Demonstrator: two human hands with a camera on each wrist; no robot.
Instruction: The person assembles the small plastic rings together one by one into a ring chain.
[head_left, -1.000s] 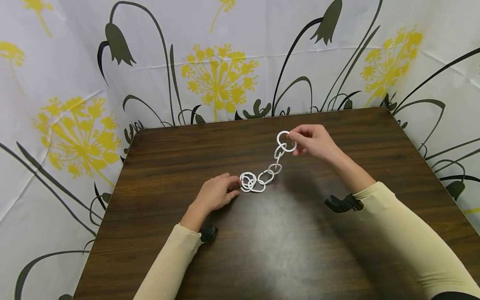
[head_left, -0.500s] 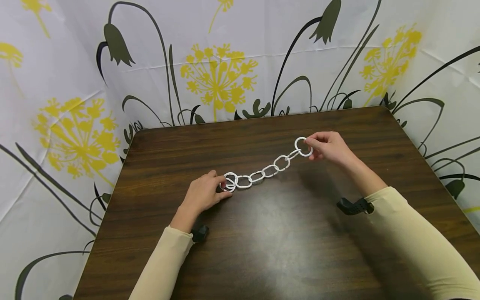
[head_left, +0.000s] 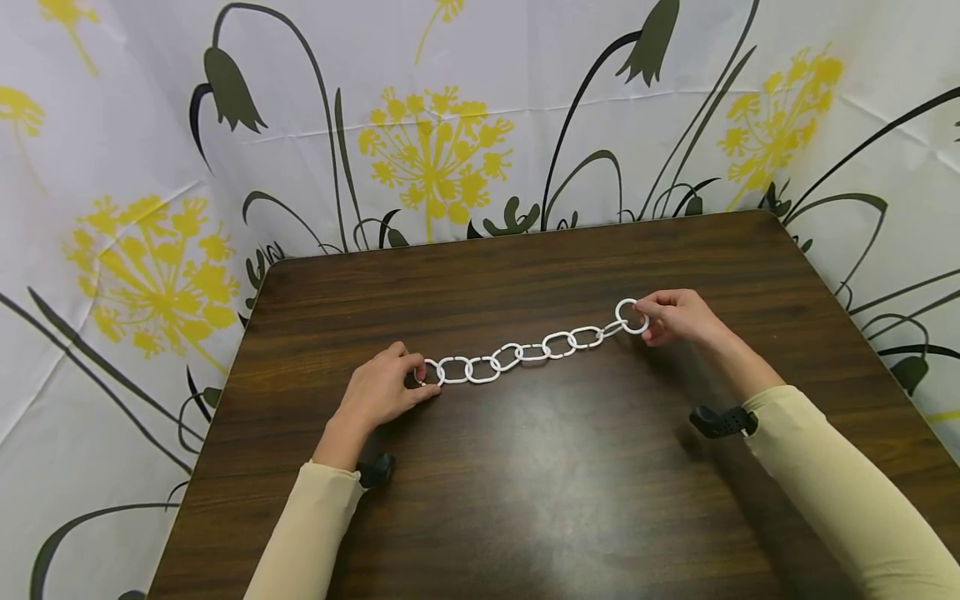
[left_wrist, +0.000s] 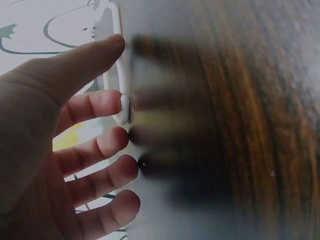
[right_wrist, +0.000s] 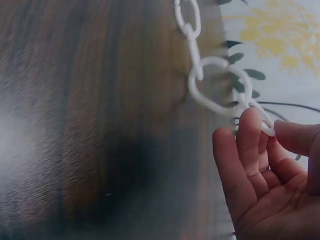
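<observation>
A white plastic link chain [head_left: 519,355] stretches across the dark table in a nearly straight line between the two hands. My left hand [head_left: 381,387] has its thumb and index finger around the chain's left end link, down at the tabletop. In the left wrist view both fingertips meet that white link [left_wrist: 124,111], and the other fingers rest their tips at the wood. At the far right, my right hand [head_left: 681,315] pinches the round end link between thumb and fingers, a little above the table. Oval links [right_wrist: 195,92] hang from it in the right wrist view.
The dark wood-grain table [head_left: 525,492] has a rounded back edge. A white curtain [head_left: 465,67] printed with yellow flowers and grey-green stems hangs right behind and beside it. Black wrist camera mounts [head_left: 720,421] sit below each wrist.
The left hand has slid left and the right hand has moved right and lower toward the table. The bunched links at the left have drawn out into a line.
</observation>
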